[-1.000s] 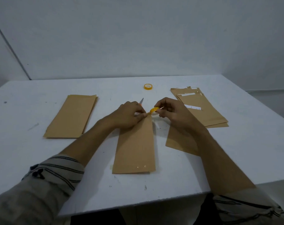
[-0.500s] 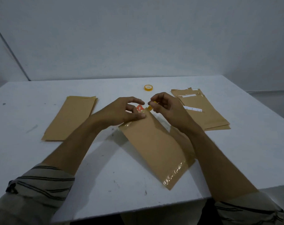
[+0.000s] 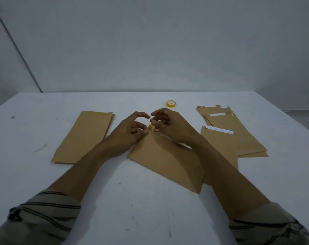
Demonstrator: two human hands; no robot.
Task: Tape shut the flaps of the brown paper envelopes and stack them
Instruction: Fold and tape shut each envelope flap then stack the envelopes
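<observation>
A brown envelope lies slanted in the middle of the white table, its near end pointing right. My left hand presses fingertips on its far corner, index finger arched above. My right hand pinches a small yellow tape roll just above that corner, close to my left fingers. A neat stack of closed envelopes lies at the left. At the right sits a looser pile of envelopes with white strips at their flaps. One more envelope lies partly under my right forearm.
A second yellow tape roll stands on the table behind my hands. The table's near edge runs under my striped sleeves. A grey wall closes the far side. Small dark marks dot the tabletop.
The middle envelope has turned from straight to slanted, its near end swinging right. Both hands stay at its far end; my left index finger has lifted.
</observation>
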